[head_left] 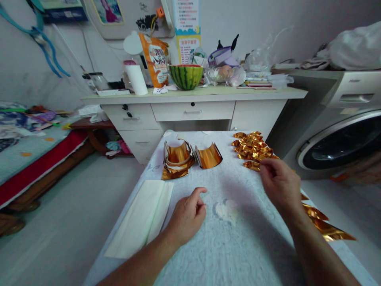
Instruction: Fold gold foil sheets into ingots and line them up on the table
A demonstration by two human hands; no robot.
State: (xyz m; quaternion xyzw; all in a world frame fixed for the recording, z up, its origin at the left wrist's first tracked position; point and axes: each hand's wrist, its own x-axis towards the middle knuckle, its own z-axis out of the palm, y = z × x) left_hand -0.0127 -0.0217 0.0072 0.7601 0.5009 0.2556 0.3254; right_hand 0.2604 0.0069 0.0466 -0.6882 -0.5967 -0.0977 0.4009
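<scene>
Evidently, shiny folded gold-foil pieces (253,146) lie clustered on the pale cloth-covered table (190,246); the right hand (281,184) pinches one's end, while the left hand (188,216) rests empty, fingers loosely curled.

Cool, diffuse light leaves the room moderately bright. A broad, soft-edged shadow darkens the tablecloth (218,246) beside the right hand (279,184). The gold foil (253,147) throws back small, hard glints (easily the sharpest highlights here). Small print on the wall poster (187,20) blurs, and the washing machine (336,115) looks stretched towards the edge.
</scene>
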